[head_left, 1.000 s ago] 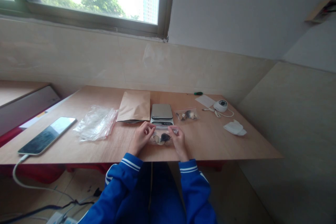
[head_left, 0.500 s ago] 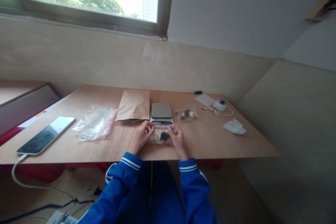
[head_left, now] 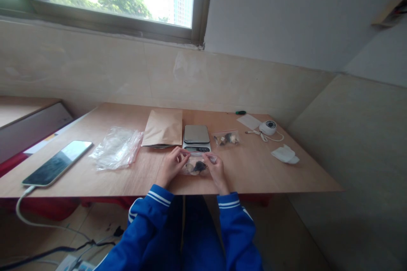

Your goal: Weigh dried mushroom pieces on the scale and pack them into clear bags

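Observation:
A clear zip bag [head_left: 196,168] with dark and pale dried pieces inside lies near the table's front edge. My left hand [head_left: 172,165] pinches its upper left corner. At the upper right of the bag, my right hand [head_left: 216,169] has its fingers closed on the rim. Just behind the bag stands a small digital kitchen scale [head_left: 196,134] with a metal plate, its display partly covered by the bag's top. A second filled zip bag [head_left: 227,138] lies to the right of the scale, and a brown kraft paper pouch [head_left: 163,128] lies to its left.
A pile of clear plastic bags [head_left: 117,148] and a phone [head_left: 57,163] on a charging cable are on the left. To the right are a white dome camera [head_left: 267,127] with its cord, a crumpled tissue [head_left: 285,154], a white paper [head_left: 249,122] and a green-handled screwdriver [head_left: 241,112].
Both hands stay on the bag, with the fingers shifting slightly along its top edge. The whole view has drifted a little; other things lie as before.

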Available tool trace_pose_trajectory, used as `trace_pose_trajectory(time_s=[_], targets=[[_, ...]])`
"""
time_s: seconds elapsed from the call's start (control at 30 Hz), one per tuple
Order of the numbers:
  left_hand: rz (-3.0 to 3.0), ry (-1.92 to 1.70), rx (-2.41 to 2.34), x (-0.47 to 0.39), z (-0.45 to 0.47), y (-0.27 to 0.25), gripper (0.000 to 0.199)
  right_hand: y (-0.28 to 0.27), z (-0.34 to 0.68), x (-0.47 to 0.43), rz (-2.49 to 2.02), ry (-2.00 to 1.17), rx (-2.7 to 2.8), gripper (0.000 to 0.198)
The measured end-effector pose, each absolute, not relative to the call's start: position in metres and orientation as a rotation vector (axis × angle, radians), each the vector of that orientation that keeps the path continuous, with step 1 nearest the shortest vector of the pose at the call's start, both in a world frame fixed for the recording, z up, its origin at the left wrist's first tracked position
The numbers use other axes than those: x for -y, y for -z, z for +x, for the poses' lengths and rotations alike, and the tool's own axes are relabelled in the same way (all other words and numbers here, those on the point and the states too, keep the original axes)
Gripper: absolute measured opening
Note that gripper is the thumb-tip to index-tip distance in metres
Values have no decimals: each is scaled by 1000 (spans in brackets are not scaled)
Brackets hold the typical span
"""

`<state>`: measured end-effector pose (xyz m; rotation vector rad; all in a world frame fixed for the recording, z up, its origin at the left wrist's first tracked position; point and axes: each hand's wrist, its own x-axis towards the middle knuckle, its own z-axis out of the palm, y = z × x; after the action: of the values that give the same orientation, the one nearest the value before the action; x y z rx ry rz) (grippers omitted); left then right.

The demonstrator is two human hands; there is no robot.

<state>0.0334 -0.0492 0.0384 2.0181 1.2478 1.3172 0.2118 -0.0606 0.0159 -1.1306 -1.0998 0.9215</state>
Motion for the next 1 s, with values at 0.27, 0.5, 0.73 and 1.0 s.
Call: trace_pose_trajectory(time_s=[0.27, 0.5, 0.73, 1.0], targets=[[2015, -1327, -1203, 52, 35, -40, 15, -16, 212, 61, -1107, -809, 1218, 21], [2005, -1324, -1203, 51, 34, -39, 15, -17, 212, 61, -1073, -935, 1150, 22], [2004, -1307, -1209, 50, 33, -37, 17, -21, 213, 64, -1041, -1064, 1148, 25], [2021, -1274, -1224, 51, 33, -40, 18, -24, 212, 64, -1059, -957, 1224, 22]])
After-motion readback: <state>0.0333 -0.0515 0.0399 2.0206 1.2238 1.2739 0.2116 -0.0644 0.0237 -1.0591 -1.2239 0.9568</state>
